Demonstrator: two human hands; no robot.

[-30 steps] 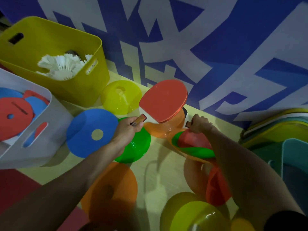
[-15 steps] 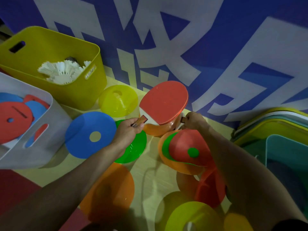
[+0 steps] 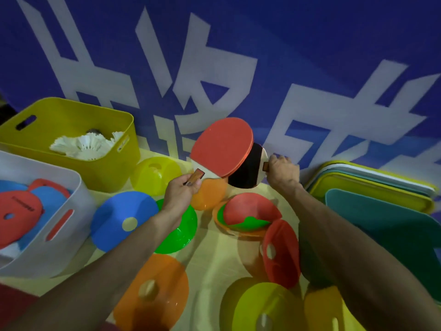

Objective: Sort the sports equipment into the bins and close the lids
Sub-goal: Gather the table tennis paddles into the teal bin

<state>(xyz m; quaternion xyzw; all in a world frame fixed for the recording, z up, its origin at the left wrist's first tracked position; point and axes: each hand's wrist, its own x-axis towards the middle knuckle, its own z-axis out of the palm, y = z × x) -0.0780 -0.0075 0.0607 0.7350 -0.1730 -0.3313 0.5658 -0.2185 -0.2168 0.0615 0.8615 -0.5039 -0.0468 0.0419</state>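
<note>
At the near left stands a white bin (image 3: 31,259), beyond it a yellow bin (image 3: 107,173) of shuttlecocks (image 3: 83,145), then the left hand (image 3: 181,189) pinching a raised red paddle (image 3: 222,146) by its handle, the right hand (image 3: 281,170) curled round a black-faced paddle (image 3: 248,170) handle just behind it, and stacked lids (image 3: 372,187) far right.

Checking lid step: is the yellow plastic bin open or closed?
Open. The yellow plastic bin has no lid on it; white feather shuttlecocks show inside through its uncovered top.

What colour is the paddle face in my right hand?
The paddle in the right hand is black, head view.
</note>
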